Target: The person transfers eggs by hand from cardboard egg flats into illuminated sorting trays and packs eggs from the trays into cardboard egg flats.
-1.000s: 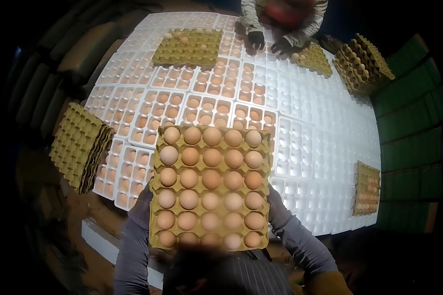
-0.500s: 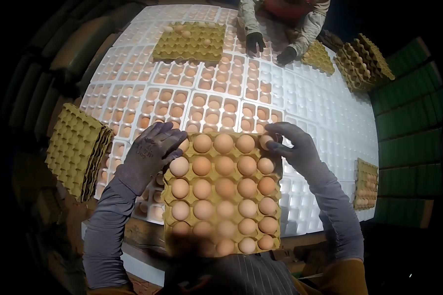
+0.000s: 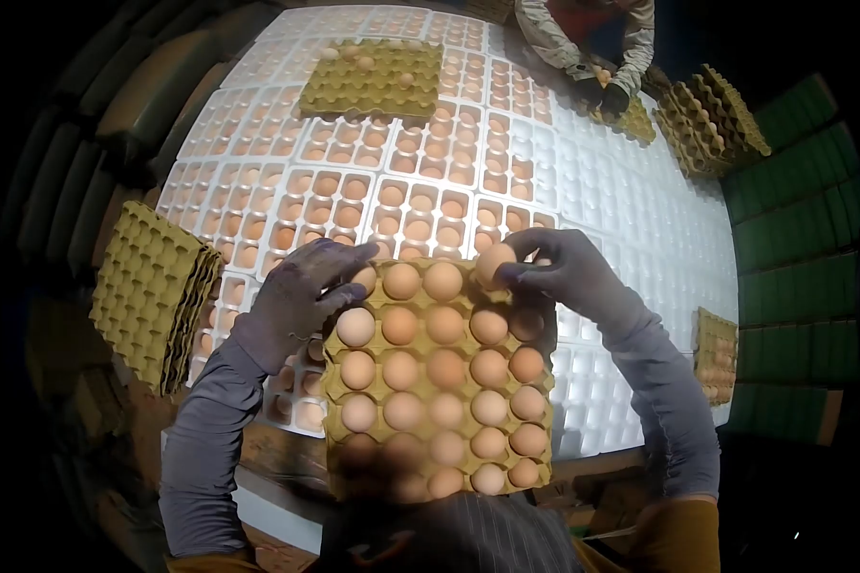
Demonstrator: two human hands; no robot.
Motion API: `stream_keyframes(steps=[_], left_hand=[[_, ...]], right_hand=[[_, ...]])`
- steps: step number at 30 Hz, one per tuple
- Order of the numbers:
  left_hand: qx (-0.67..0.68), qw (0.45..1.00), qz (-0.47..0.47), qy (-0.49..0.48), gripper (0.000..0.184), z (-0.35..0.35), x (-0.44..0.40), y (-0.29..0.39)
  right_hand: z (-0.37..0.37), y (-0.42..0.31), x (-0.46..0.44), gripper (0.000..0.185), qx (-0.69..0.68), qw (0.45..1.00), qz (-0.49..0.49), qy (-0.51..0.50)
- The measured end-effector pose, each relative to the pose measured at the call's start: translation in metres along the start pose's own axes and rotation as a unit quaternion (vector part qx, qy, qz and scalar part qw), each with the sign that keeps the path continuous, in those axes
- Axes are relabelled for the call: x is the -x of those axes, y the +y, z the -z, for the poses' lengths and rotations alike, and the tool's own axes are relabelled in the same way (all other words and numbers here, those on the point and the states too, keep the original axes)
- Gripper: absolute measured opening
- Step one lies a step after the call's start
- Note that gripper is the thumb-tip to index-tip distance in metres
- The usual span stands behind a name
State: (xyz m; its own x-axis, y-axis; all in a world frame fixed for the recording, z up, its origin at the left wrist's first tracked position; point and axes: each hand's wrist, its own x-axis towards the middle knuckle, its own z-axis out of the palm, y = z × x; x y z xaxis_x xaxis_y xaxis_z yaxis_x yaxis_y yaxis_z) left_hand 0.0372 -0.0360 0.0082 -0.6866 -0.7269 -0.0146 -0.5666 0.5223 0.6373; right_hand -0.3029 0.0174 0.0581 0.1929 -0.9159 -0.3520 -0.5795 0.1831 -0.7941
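A pulp egg tray [image 3: 376, 304] full of brown eggs lies in front of my body. My gloved right hand [image 3: 569, 272] is closed at the tray's far right corner, pinching an egg [image 3: 495, 265] between thumb and fingers. Something egg-coloured shows behind those fingers, partly hidden. At the far left corner, my gloved left hand [image 3: 306, 291] curls its thumb and fingers round another egg [image 3: 365, 278], which still sits at the tray's edge. Just beyond the tray are white plastic egg trays [image 3: 377, 205] with eggs in their cells.
Stacked pulp trays [image 3: 153, 296] stand at left, with more [image 3: 712, 124] at far right. Another pulp tray [image 3: 368, 91] with a few eggs rests on the white trays. Across from me, a co-worker's gloved hands [image 3: 610, 98] are over a pulp tray. Green crates [image 3: 793, 286] line the right side.
My right hand has moved left from the corner egg and now grips an egg raised at the far row. My left hand stays nearly in place. The co-worker's hands have moved right.
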Motion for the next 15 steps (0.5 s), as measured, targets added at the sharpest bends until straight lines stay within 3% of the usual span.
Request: stream_keyframes(steps=[1, 2, 3, 4, 5, 6, 7, 8, 9, 11, 12, 13, 14, 15], left_hand=[[0.181, 0.981, 0.034, 0.063, 0.045, 0.001, 0.001, -0.002], [0.353, 0.925, 0.066, 0.121, 0.044, 0.002, 0.002, -0.004], [0.512, 0.837, 0.094, 0.171, 0.043, 0.004, 0.003, -0.006], [0.659, 0.735, 0.092, 0.131, 0.042, 0.009, 0.001, -0.008], [0.658, 0.729, 0.131, 0.135, 0.030, 0.008, -0.002, -0.006], [0.509, 0.840, 0.176, 0.065, 0.036, 0.012, -0.010, 0.007], [0.336, 0.918, 0.211, -0.006, 0.043, 0.012, -0.021, 0.024], [0.087, 0.994, 0.065, 0.026, 0.052, -0.004, -0.024, 0.037], [-0.072, 0.996, 0.035, 0.042, 0.045, -0.015, -0.024, 0.050], [-0.138, 0.990, -0.003, 0.019, 0.046, -0.031, -0.028, 0.039], [-0.094, 0.995, 0.010, 0.000, 0.047, -0.028, -0.029, 0.037], [-0.051, 0.998, 0.023, -0.018, 0.047, -0.021, -0.031, 0.034], [-0.007, 0.999, 0.040, -0.036, 0.048, -0.012, -0.029, 0.030], [0.212, 0.967, 0.123, -0.064, 0.045, 0.004, -0.025, 0.028]], right_hand=[[0.003, 0.004, -0.002, 0.047, -0.210, 0.978, 0.000, -0.015], [0.004, 0.007, 0.002, 0.050, -0.375, 0.926, 0.018, -0.038], [-0.003, -0.004, 0.003, 0.052, -0.407, 0.910, 0.066, -0.036], [-0.006, -0.003, -0.005, 0.048, -0.313, 0.943, 0.101, -0.045], [-0.009, -0.003, -0.013, 0.045, -0.215, 0.966, 0.133, -0.059], [-0.024, -0.017, -0.013, 0.039, -0.006, 0.991, 0.129, -0.020], [-0.039, -0.032, -0.014, 0.035, 0.205, 0.971, 0.123, 0.023], [-0.051, -0.033, -0.021, 0.034, 0.307, 0.945, 0.114, 0.013], [-0.058, -0.029, -0.026, 0.032, 0.403, 0.909, 0.102, 0.004], [-0.053, -0.036, -0.016, 0.031, 0.365, 0.924, 0.107, 0.031], [-0.049, -0.037, -0.012, 0.030, 0.347, 0.930, 0.111, 0.044], [-0.046, -0.025, -0.007, 0.034, 0.237, 0.961, 0.115, 0.087], [-0.036, -0.017, 0.002, 0.040, 0.028, 0.995, 0.083, 0.056], [-0.026, -0.007, 0.013, 0.046, -0.183, 0.982, 0.046, 0.023]])
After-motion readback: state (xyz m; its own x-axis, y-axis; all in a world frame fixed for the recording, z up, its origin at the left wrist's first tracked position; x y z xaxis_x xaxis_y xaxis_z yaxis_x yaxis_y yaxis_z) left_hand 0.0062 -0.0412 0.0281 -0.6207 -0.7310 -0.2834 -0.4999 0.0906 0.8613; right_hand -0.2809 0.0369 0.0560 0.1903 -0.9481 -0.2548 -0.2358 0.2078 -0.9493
